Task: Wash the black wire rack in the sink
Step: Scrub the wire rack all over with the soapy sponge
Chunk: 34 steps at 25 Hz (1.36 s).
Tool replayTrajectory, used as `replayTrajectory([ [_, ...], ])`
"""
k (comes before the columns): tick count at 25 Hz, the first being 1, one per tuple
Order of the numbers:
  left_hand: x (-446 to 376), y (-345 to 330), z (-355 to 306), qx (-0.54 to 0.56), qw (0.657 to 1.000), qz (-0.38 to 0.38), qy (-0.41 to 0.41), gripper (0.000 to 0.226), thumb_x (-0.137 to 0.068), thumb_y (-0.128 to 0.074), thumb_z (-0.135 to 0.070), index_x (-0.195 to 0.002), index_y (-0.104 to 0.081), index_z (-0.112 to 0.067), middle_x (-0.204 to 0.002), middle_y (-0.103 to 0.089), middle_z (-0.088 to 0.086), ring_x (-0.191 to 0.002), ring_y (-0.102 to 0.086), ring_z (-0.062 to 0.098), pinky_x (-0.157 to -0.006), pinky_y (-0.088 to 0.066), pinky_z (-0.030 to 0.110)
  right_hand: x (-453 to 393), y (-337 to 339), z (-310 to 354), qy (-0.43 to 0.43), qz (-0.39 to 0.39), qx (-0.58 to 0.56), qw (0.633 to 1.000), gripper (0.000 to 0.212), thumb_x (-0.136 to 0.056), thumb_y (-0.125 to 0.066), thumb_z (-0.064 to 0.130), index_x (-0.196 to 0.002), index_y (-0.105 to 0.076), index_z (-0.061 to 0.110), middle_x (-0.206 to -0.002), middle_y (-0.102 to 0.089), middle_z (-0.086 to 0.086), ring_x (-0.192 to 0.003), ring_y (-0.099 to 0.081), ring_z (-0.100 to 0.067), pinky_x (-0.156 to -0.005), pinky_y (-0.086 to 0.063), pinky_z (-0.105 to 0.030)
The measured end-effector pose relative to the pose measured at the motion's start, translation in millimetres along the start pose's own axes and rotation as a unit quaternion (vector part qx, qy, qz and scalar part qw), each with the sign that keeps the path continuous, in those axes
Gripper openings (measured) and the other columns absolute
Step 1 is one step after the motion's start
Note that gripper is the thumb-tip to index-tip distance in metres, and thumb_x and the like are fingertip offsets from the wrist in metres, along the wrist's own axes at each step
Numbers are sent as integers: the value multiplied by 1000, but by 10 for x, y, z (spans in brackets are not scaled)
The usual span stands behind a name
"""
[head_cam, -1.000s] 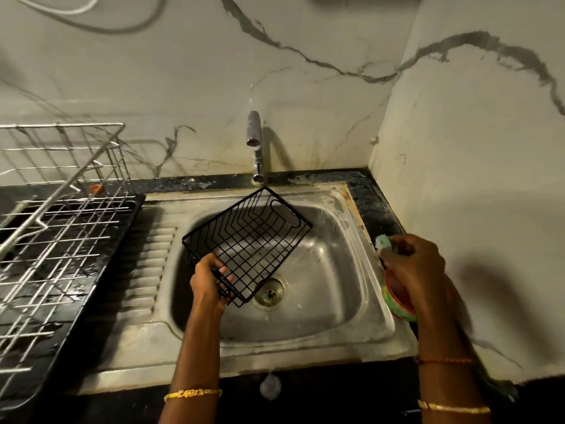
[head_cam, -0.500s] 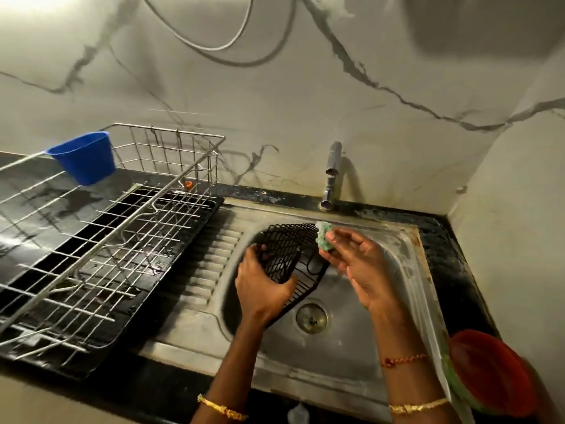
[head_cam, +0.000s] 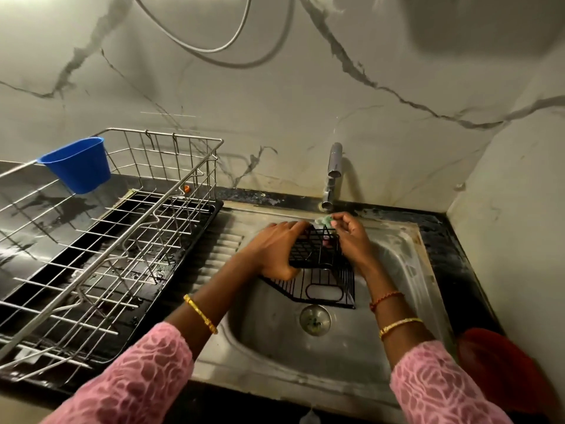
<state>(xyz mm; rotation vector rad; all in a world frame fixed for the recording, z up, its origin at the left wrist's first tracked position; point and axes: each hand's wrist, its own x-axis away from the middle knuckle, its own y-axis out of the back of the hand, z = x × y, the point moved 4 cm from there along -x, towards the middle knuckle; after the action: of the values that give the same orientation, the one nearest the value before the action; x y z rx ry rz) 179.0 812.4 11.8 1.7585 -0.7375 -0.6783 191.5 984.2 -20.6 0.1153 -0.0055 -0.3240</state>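
Note:
The black wire rack (head_cam: pixel 327 283) stands tilted inside the steel sink (head_cam: pixel 406 270), its lower edge near the drain (head_cam: pixel 315 319). My left hand (head_cam: pixel 275 249) grips the rack's left side, thumb below and fingers stretched over its top edge. At the rack's far top edge, my right hand (head_cam: pixel 351 237) pinches a small green scrubber (head_cam: pixel 324 221), just below the tap (head_cam: pixel 332 172). No water is seen running from the tap.
A large steel dish rack (head_cam: pixel 101 240) on a black tray fills the counter left of the sink, with a blue cup (head_cam: pixel 78 163) hung on its rim. A red bowl (head_cam: pixel 501 368) sits on the counter's right edge. Marble walls close in behind and on the right.
The right hand brought the green scrubber from the red bowl to the rack's top edge. The rack now stands steeper and lower in the sink, with the left hand higher on it.

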Motion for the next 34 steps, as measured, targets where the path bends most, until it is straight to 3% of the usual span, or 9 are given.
replayTrajectory([
  [5,-141,141,-24,20,1000,-24,-7,79,-75,-65,-42,-144,-34,-20,-138,-51,7,-126,-48,24,-109,-37,45,129,88,-11,53,-167,-73,982,17,-95,-47,10,-93,-57,23,-99,-62,-8,-81,-60,-16,-66,-53,-31],
  [8,101,-68,42,136,942,-191,238,86,-74,-70,-29,-147,-25,-26,-155,-17,9,-143,-16,27,-119,-12,46,285,126,-48,62,-237,-140,959,14,-95,-46,7,-101,-56,14,-93,-60,3,-66,-57,4,-51,-47,-10],
  [9,216,-164,-4,337,846,-237,339,72,-78,-65,-14,-141,-32,-21,-153,-21,16,-139,-26,31,-117,-23,43,333,105,-75,68,-252,-153,953,15,-95,-45,6,-103,-56,12,-94,-59,4,-70,-57,4,-53,-47,-9],
  [11,246,-340,-158,722,526,-252,372,27,-89,-43,-2,-114,-52,-6,-129,-52,25,-106,-60,33,-84,-56,35,417,23,-152,78,-275,-155,946,17,-94,-45,3,-107,-56,4,-97,-59,1,-77,-58,7,-61,-48,-7],
  [12,171,-405,-140,795,433,-233,356,24,-93,-36,-5,-107,-56,-1,-114,-62,25,-90,-67,30,-66,-58,28,443,-11,-223,82,-286,-146,943,18,-94,-45,2,-109,-55,1,-97,-58,-1,-77,-57,11,-63,-47,-6],
  [13,83,-434,-58,814,410,-217,349,29,-97,-34,-13,-108,-57,2,-102,-68,23,-79,-70,27,-54,-56,24,478,-49,-275,77,-292,-144,942,18,-95,-44,2,-110,-55,1,-97,-59,-2,-76,-57,14,-64,-47,-6],
  [21,-183,-502,21,710,579,-75,394,23,-99,-37,-7,-95,-59,-3,-65,-67,0,-47,-62,5,-37,-36,13,554,213,-778,-25,-294,-31,955,13,-96,-48,16,-103,-59,18,-102,-63,-8,-91,-61,-23,-67,-46,-12],
  [29,-151,-361,296,738,579,-6,346,76,-95,-19,-56,-101,-64,4,-72,-63,13,-60,-55,22,-58,-41,29,381,-318,189,289,42,152,944,26,-84,-60,-1,-103,-70,14,-103,-64,-1,-101,-57,-11,-89,-46,-18],
  [34,-158,-363,331,721,607,-20,334,76,-93,-20,-61,-101,-62,1,-62,-59,7,-53,-52,15,-44,-37,21,261,-492,55,280,77,254,923,30,-84,-57,-5,-106,-70,11,-109,-63,-4,-108,-49,-12,-94,-41,-17],
])
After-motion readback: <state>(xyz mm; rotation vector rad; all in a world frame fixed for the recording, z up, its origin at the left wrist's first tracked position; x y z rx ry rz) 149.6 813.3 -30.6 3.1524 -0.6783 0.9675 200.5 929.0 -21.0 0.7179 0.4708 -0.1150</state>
